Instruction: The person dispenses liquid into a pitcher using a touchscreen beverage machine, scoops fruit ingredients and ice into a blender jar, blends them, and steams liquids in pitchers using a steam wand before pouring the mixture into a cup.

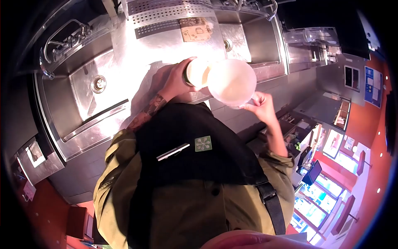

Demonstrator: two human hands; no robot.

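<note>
My left hand is wrapped round a cup with a pale top and a dark side, above the steel counter. A tattoo shows on that forearm. In my right hand is the handle side of a round, whitish pitcher, its fingers closed at the lower right edge. The pitcher's rim is against or very near the cup, tilted toward it. Glare washes out the contents of both, so I cannot tell whether liquid runs between them.
One sink with a faucet lies at the left, another sink at the right. A perforated drain tray and a brown printed packet are at the back of the counter.
</note>
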